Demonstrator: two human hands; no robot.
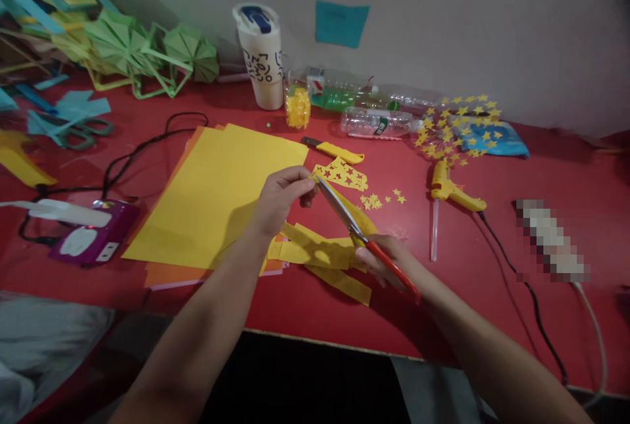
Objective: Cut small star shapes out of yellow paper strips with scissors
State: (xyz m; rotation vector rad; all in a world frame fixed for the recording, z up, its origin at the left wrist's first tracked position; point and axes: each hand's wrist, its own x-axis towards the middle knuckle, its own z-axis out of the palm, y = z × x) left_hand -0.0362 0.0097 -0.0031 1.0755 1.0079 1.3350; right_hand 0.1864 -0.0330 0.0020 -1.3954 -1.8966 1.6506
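Red-handled scissors (394,269) are in my right hand (388,260), their blades pointing up and left to the fingertips of my left hand (288,194). My left hand is closed in a pinch on a small bit of yellow paper at the blade tips. A yellow paper strip (361,212) runs beside the blades toward my right hand. More yellow strips (319,253) lie on the table below. Just beyond the blades are a strip with star-shaped holes (344,174) and loose yellow stars (371,201).
Left of my hands lies a stack of yellow sheets (211,194). Behind are a cutter (339,151), a tumbler (263,63) and plastic bottles (377,122). A yellow glue gun (455,194) with a cord lies right; a purple power block (93,233) sits left on the red table (295,319).
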